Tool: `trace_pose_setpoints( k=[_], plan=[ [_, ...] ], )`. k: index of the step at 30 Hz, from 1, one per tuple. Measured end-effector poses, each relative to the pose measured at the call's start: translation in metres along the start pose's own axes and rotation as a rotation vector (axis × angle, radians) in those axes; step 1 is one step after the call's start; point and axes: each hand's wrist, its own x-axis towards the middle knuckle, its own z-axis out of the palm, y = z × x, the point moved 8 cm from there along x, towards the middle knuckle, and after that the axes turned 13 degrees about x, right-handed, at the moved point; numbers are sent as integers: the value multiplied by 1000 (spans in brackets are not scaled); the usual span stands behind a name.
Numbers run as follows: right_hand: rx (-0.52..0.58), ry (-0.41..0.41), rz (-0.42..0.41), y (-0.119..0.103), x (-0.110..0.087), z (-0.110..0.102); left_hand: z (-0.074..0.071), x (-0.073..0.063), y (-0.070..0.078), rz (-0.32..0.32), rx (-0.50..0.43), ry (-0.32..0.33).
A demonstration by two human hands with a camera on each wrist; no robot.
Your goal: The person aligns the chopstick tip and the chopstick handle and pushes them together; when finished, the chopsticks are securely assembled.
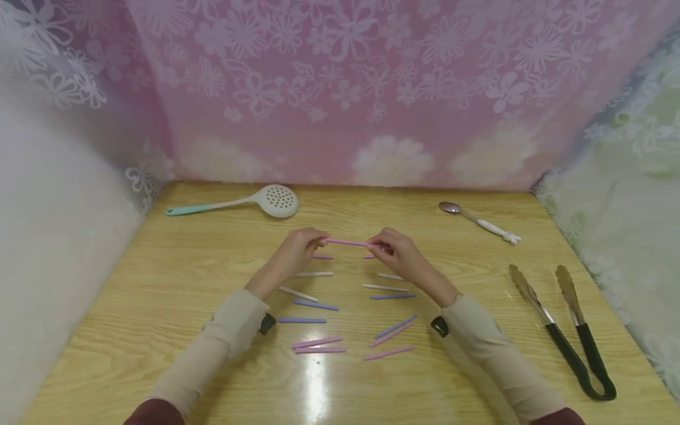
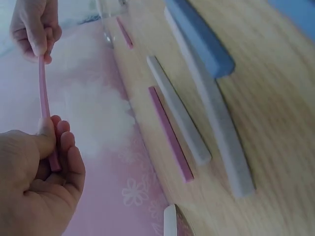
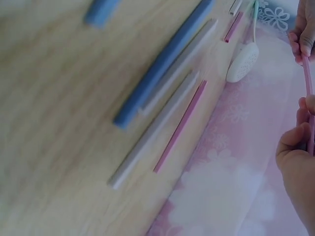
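Between my two hands a slim pink stick is held up nearly level above the far half of the table. The left hand pinches one end with thumb and fingers. At the other end the right hand pinches it too. In the left wrist view, the stick's near end pokes out below the left thumb. Under the hands lie two loose columns of sticks: on the left, a white stick and a blue stick; on the right, another white stick and blue stick. Some sticks are partly hidden behind the hands.
A slotted skimmer with a mint handle lies at the back left. At the back right is a spoon with a white handle. Tongs with black handles lie spread at the right. Flowered cloth hangs behind the wooden table.
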Motion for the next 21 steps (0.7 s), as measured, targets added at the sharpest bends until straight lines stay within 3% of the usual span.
trace_pose_setpoints(
  k=[10, 17, 21],
  plan=[
    [-24, -17, 161, 22, 1, -11, 3, 1, -24, -150, -2, -47],
    [-35, -41, 217, 45, 0, -10, 13, 7, -38, -172, -5, -158],
    [-42, -77, 256, 59, 1, -6, 20, 12, -48, -152, -2, -212]
  ],
)
